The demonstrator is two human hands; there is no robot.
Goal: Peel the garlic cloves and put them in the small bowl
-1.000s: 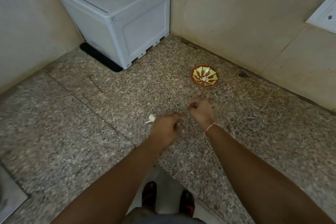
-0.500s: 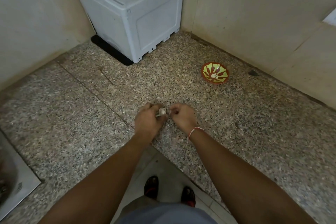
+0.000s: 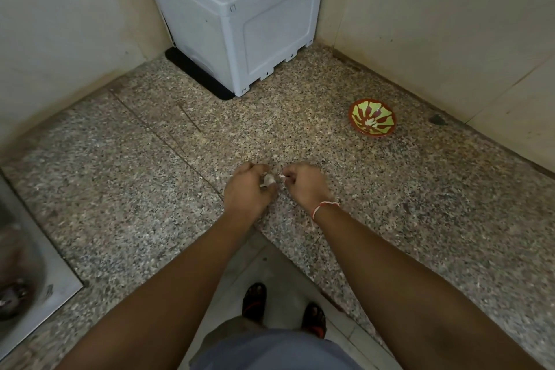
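Left hand [image 3: 247,189] gripping garlic clove [image 3: 268,179]; right hand [image 3: 304,182] pinching skin. Peeling step; next, strip fully, drop in small bowl [image 3: 372,120].

We see open speckled granite desk [image 3: 300,129] between the small red-and-green patterned bowl [image 3: 372,121] and the grey plastic box [image 3: 240,18] blocking the corner.
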